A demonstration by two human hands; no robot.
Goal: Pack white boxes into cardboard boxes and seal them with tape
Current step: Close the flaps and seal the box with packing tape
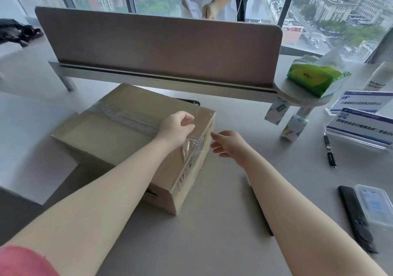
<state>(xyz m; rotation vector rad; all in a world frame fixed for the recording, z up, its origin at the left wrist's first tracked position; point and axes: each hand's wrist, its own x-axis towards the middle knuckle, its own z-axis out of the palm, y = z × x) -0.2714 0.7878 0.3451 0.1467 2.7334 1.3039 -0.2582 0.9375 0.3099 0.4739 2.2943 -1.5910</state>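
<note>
Resting on the taped cardboard box [136,139] mid-desk [223,190], our left hand [176,129] curls loosely, perhaps pinching the clear tape [191,146]. Our right hand [228,143] hovers beside the box's end, fingers relaxed, empty.
</note>
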